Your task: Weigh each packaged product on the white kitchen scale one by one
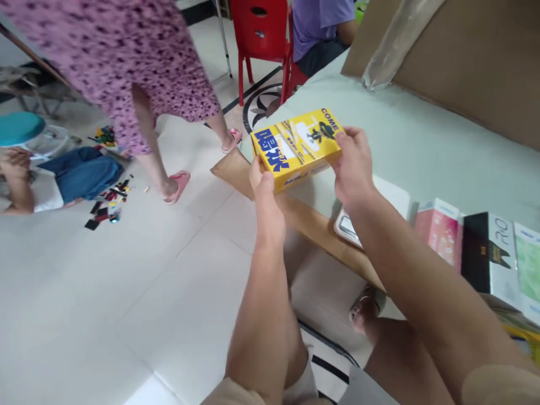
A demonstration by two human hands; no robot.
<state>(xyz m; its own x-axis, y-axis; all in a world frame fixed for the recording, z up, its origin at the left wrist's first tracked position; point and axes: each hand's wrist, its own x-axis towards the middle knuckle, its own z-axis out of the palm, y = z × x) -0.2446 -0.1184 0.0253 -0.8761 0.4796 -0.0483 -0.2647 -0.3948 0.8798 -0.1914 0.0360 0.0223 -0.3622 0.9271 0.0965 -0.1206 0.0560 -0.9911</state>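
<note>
Between my two hands is a yellow box (301, 143) with blue lettering and a dark hat drawing, held tilted over the near edge of the table. My left hand (264, 180) grips its lower left corner, thumb on the near side. At the box's right end, my right hand (354, 160) is closed around the edge; some fingers are hidden behind it. Under my right forearm a white scale (394, 197) with a small display lies on the table, partly covered by the arm.
A pink box (439, 230), a black-and-white box (489, 256) and a green-and-white box (529, 264) stand right on the pale table (422, 140). Cardboard (468, 67) rises behind. A person in a pink dress (139, 62) stands left, near a red chair (261, 34) and scattered toy bricks (109, 199).
</note>
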